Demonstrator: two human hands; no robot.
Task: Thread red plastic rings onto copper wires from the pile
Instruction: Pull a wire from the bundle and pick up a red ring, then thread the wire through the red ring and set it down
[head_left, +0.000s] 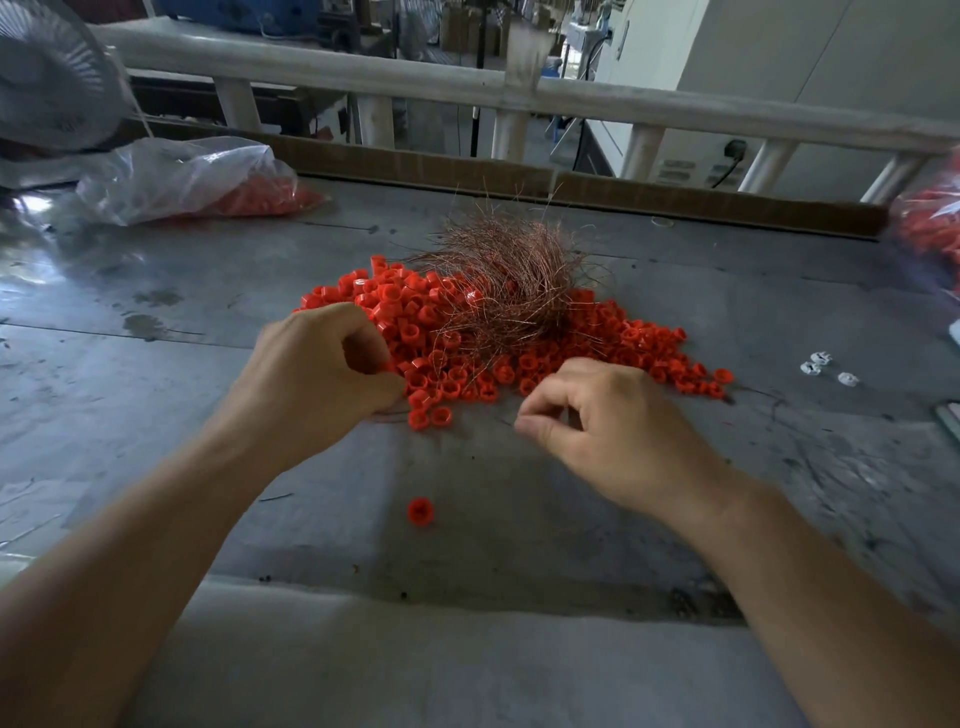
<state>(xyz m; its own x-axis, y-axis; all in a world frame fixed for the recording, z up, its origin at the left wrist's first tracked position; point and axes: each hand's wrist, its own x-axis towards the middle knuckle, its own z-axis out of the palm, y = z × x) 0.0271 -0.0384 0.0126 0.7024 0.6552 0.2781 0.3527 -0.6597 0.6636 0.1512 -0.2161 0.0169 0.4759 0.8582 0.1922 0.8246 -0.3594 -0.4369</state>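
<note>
At frame centre, left hand (317, 374) fingers curl into the red rings (524, 358); right hand (597, 421) pinches, contents indiscernible.

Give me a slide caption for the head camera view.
Two hands pick at red rings beneath tangled copper wires.

No text, label, brand, number or sign can be read anywhere in view.
</note>
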